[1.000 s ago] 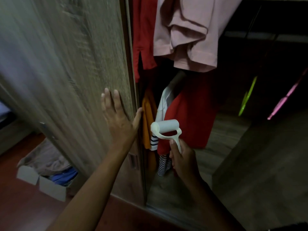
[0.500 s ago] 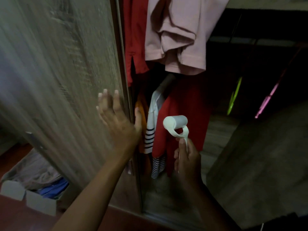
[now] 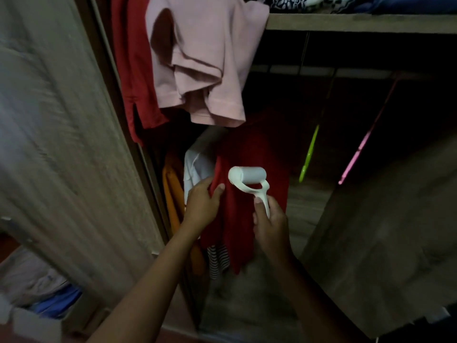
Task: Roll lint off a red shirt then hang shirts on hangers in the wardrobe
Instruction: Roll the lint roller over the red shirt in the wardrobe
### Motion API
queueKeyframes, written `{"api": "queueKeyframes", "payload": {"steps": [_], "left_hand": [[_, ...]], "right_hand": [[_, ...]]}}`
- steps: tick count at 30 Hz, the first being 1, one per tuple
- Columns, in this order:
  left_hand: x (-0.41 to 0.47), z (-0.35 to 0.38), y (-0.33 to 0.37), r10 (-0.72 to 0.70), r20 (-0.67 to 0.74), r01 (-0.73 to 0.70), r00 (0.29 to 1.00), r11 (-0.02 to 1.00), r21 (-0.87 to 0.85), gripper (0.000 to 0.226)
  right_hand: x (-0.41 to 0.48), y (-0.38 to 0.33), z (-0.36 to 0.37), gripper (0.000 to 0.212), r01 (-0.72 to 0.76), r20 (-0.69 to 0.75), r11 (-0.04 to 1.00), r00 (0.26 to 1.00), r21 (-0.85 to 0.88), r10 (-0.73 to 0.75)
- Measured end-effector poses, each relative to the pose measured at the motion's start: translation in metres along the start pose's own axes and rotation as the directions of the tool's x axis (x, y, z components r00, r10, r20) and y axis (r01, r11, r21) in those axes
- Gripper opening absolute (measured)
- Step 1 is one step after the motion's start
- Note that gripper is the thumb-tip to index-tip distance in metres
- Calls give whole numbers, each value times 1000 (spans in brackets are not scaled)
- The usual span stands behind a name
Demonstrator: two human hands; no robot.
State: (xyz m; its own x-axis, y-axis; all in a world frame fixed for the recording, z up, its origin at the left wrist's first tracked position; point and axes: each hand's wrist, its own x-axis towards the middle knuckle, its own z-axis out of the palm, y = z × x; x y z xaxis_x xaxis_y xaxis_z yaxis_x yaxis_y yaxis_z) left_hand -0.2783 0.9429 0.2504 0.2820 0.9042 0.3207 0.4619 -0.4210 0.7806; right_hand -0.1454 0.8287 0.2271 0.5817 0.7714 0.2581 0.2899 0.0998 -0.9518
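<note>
A red shirt [image 3: 249, 154] hangs in the dark wardrobe, low in the middle. My left hand [image 3: 201, 204] pinches its left edge between thumb and fingers. My right hand [image 3: 270, 224] grips the handle of a white lint roller [image 3: 247, 176], whose roll sits against the front of the shirt, just right of my left thumb. A pink shirt [image 3: 205, 58] and another red garment [image 3: 133, 65] hang higher up, nearer the camera. The rail and the hanger of the low red shirt are lost in shadow.
The wooden sliding door [image 3: 61, 144] fills the left. Orange [image 3: 173, 194], white [image 3: 197, 164] and striped [image 3: 217, 258] garments hang left of the red shirt. A green hanger [image 3: 308, 157] and a pink hanger [image 3: 356, 154] hang bare at right. A shelf [image 3: 346, 23] with folded clothes runs above.
My left hand has left the sliding door and taken hold of the red shirt's edge. The roller has moved up against the shirt. The view has shifted right, into the wardrobe.
</note>
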Motion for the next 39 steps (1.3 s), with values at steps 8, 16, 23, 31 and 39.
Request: {"api": "queueKeyframes", "payload": {"steps": [8,16,23,31,39], "left_hand": [[-3,-9,25,-304,76,293,950,780,-553,26],[-4,-17,40,-398,1,324,917,745,-583,43],[-17,-10,55,-402,20,337,915,739,-583,45],[-24,-2,67,-369,-10,318,930,816,-484,43],[-26,-4,71,-369,-73,316,926,869,-381,50]], "right_hand": [[66,-25,5,19,129,171,990,976,54,-136],[38,46,2,22,148,348,989,929,-28,-129],[1,114,-11,18,96,544,990,839,-103,-24],[67,13,-26,22,96,377,981,913,169,-154],[58,51,-17,25,152,450,987,878,59,-162]]}}
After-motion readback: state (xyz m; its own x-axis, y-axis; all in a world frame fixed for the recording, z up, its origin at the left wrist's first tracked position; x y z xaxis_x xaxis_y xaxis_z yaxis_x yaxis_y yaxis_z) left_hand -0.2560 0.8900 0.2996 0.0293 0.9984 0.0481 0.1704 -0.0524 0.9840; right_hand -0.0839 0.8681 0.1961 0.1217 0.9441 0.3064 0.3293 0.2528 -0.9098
